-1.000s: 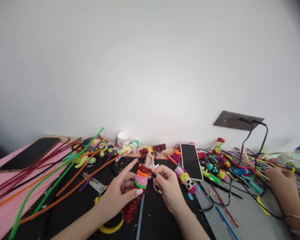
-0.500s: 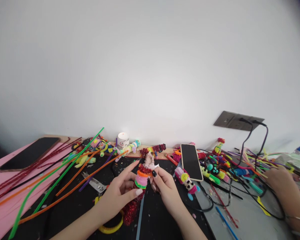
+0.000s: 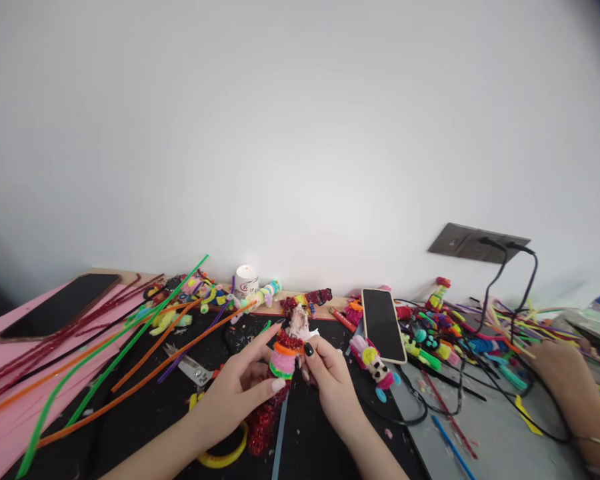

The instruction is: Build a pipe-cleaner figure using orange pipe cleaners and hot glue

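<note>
Between my hands is a pipe-cleaner craft piece [image 3: 283, 369] banded in orange, pink and green, with red tinsel at its top. My left hand [image 3: 237, 390] curls around its left side, thumb along the lower edge and index finger reaching up behind. With thumb and forefinger, my right hand [image 3: 327, 377] pinches the orange strand at the piece's right side. Red tinsel pipe cleaner [image 3: 263, 427] shows below the piece; whether it is joined on is unclear. Just beyond lies a crumpled whitish-brown scrap [image 3: 299, 321]. Scissors [image 3: 193, 369] rest left of my left hand, handles partly hidden.
Long pipe cleaners [image 3: 125, 393] stretch across the left side. Phones lie at left [image 3: 60, 307] and right [image 3: 383, 327]. A paper cup [image 3: 247, 281] stands by the wall among pipe-cleaner figures. Cables hang from the wall socket [image 3: 477, 243]. Another person's hand [image 3: 563, 370] is at far right.
My hands keep nearly the same hold, with small finger shifts. A short green tip now shows behind my left index finger.
</note>
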`<state>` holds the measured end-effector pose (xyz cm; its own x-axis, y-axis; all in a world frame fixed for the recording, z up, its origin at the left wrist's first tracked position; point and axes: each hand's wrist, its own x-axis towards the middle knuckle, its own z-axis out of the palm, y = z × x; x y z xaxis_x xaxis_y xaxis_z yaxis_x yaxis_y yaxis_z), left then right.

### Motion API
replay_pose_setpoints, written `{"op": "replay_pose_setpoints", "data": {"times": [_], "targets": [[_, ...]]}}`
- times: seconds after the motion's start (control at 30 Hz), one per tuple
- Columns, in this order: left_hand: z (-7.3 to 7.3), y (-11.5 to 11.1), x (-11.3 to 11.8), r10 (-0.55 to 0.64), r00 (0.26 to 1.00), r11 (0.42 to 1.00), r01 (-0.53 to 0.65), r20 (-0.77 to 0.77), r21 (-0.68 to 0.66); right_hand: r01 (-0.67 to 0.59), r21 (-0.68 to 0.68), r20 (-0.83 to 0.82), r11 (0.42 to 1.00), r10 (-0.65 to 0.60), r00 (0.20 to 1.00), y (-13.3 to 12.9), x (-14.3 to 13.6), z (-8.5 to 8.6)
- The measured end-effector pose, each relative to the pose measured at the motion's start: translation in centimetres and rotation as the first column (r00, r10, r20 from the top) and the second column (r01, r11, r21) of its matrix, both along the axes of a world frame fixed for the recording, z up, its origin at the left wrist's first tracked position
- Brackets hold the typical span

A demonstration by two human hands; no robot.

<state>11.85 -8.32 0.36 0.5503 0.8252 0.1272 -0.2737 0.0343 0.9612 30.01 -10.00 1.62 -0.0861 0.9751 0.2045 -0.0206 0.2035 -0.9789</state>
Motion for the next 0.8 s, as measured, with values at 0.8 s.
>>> {"op": "replay_pose_setpoints", "data": {"times": [0.8], "targets": [[0.05,0.01,-0.02,0.016,1.0,1.0,-0.016,-0.027,-0.015,0.041,0.031,0.053,0.999,-0.043,0.998,-0.26,-0.15,-0.08]]}}
